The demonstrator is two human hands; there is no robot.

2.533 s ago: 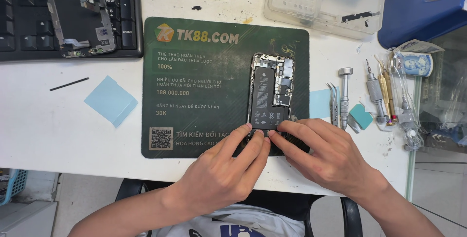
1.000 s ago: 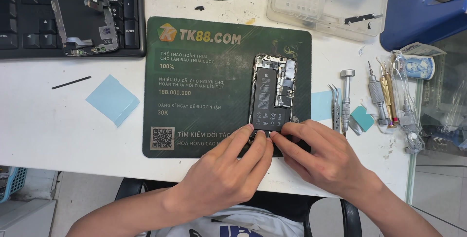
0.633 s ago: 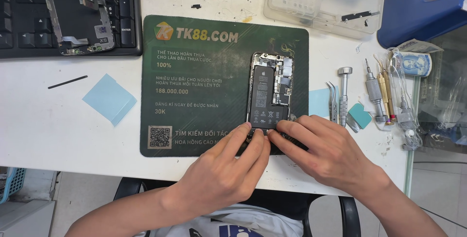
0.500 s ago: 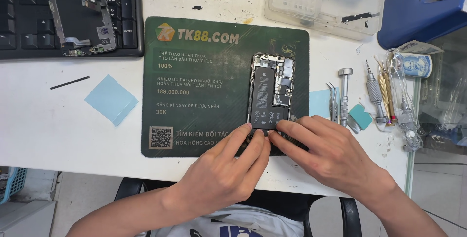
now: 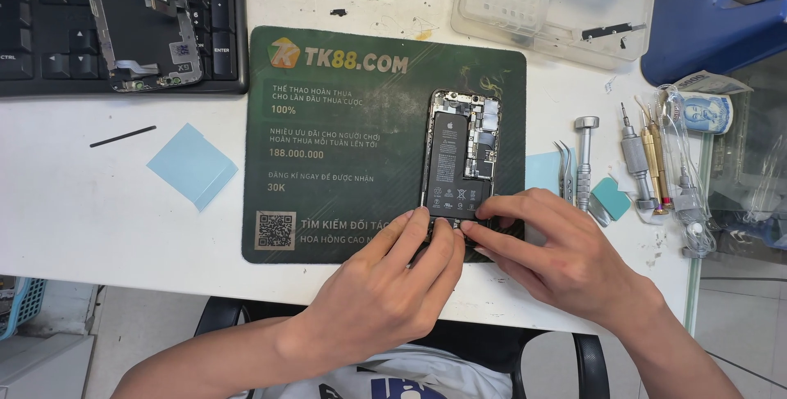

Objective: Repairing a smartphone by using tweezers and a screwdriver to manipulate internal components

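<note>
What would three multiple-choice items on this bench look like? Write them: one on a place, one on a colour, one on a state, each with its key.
1. Where does the opened phone lie?
A. On the dark green mat
B. On the keyboard
C. In the clear plastic tray

2. What colour is the square sheet left of the mat?
A. Red
B. Light blue
C. Yellow

3. In what state is the phone?
A. Closed, screen lit
B. Wrapped in foil
C. Open, battery and boards showing

Key:
1 A: the phone rests on the mat's right part, apart from the keyboard and the tray.
2 B: the sheet on the white table is pale blue.
3 C: its insides show, while the left hand and right hand press fingertips at its lower end.
</note>
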